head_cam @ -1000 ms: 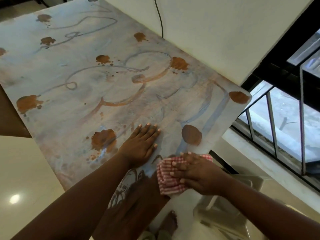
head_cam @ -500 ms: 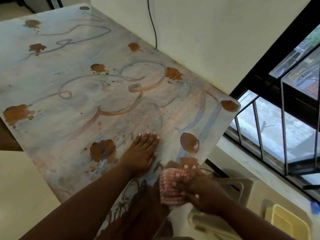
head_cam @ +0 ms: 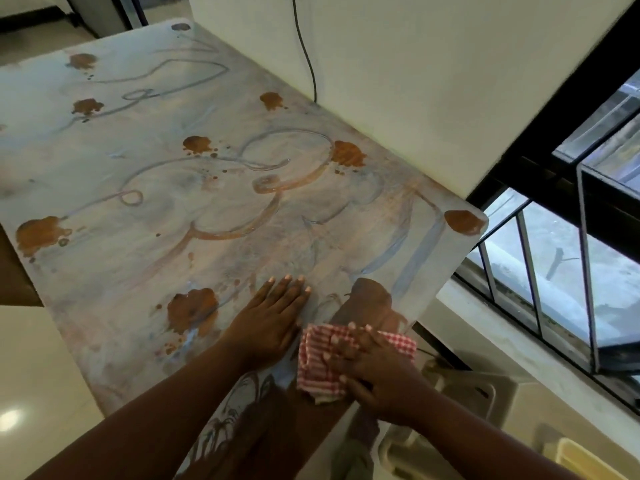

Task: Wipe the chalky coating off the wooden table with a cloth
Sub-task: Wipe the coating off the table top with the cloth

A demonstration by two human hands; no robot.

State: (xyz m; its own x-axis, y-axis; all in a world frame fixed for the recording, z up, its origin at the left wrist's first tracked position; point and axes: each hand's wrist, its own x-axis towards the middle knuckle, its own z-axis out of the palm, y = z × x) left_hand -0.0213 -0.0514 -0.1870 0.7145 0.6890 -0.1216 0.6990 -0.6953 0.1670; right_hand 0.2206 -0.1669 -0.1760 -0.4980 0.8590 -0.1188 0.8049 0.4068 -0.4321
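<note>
The wooden table [head_cam: 145, 244] fills the left and middle of the view under a pale, bluish chalky coating, with swirled streaks and brown patches of bare wood. My left hand [head_cam: 270, 317] lies flat on the table near its front edge, fingers straight. Just to its right, my right hand [head_cam: 370, 372] presses a red-and-white checked cloth [head_cam: 318, 365] onto the table's near right corner. Above the cloth runs a dark wiped strip of bare wood [head_cam: 367, 303].
A white wall [head_cam: 415, 81] with a black cable [head_cam: 308, 57] borders the table's far right side. A barred black window frame [head_cam: 536, 299] stands at the right. Below the corner are a beige plastic chair [head_cam: 467, 393] and a yellow container [head_cam: 581, 462]. Glossy floor lies at the left.
My right hand has slid the cloth back over the table's near right corner, leaving a longer dark wiped strip where a round brown patch was. My left hand has stayed put.
</note>
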